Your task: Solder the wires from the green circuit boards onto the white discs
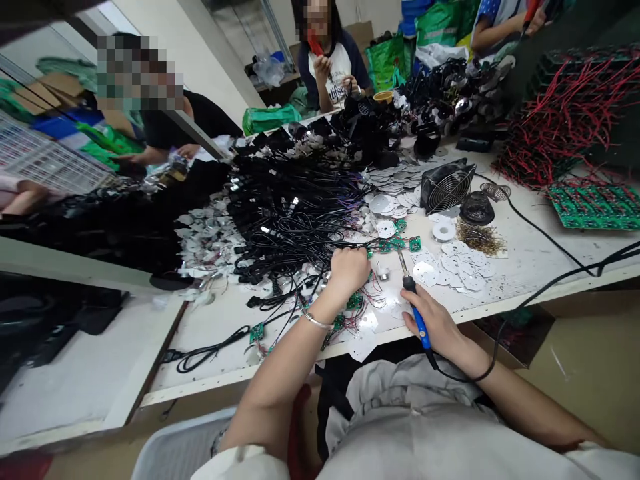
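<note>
My right hand is closed round the blue handle of a soldering iron. The iron's metal tip points away from me, close to a row of small green circuit boards. Left of the iron, my left hand is curled with its knuckles up at the edge of the black cables. Its fingertips are hidden, so what they pinch cannot be made out. Thin red wires and more green boards lie beside that wrist. A small silvery round part rests between my hands.
A heap of black cables fills the bench left of centre. White discs, a solder spool, a fan and wire scraps lie to the right. Red-wired boards stand far right. Co-workers sit across the bench.
</note>
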Motion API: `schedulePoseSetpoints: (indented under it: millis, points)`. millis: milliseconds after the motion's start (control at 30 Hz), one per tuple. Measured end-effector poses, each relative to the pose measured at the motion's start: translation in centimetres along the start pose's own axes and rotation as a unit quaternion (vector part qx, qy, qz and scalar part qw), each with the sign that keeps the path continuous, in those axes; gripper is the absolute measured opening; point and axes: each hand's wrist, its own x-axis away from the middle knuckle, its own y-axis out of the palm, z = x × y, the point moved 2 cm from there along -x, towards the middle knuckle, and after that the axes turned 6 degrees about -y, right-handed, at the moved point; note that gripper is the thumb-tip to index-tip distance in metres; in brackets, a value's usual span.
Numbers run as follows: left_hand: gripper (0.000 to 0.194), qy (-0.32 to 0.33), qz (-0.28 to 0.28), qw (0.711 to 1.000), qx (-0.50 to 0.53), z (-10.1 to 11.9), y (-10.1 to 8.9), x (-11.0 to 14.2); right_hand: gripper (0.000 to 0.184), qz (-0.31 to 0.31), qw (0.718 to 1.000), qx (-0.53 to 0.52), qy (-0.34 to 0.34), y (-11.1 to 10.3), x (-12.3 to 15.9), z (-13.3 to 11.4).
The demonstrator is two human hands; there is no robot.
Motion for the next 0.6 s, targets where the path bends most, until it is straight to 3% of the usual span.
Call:
schedulePoseSetpoints:
  millis: [133,267,367,433,500,600]
  points:
    - [0.03,0.0,-0.031,0.999,0.009,0.0,0.5,-0.5,0.057,-0.02,1.0,0.018,0.007,0.2,0.0,0.3]
    - [0.039,-0.013,-0.042,0.992,0.117,-1.4,0.0,0.2,0.055,-0.033,0.999,0.012,-0.003,0.3,-0.1,0.2]
    - [0.031,0.054,-0.038,0.982,0.176,-1.7,-0.9,1.9,0.053,-0.031,0.999,0.003,-0.01,0.1,0.4,-0.5]
    - [0.031,0.097,-0.054,0.981,0.156,-1.7,-1.0,2.9,0.052,-0.022,0.999,0.024,-0.011,0.1,0.9,-0.5]
    - [0.036,0.118,-0.075,0.979,0.149,-1.7,-0.8,3.5,0.054,-0.045,0.997,0.057,0.005,0.4,1.4,-0.1]
    - [0.028,0.131,-0.096,0.977,0.139,-1.6,-0.8,4.1,0.053,-0.055,0.996,0.069,-0.013,0.6,1.7,0.3]
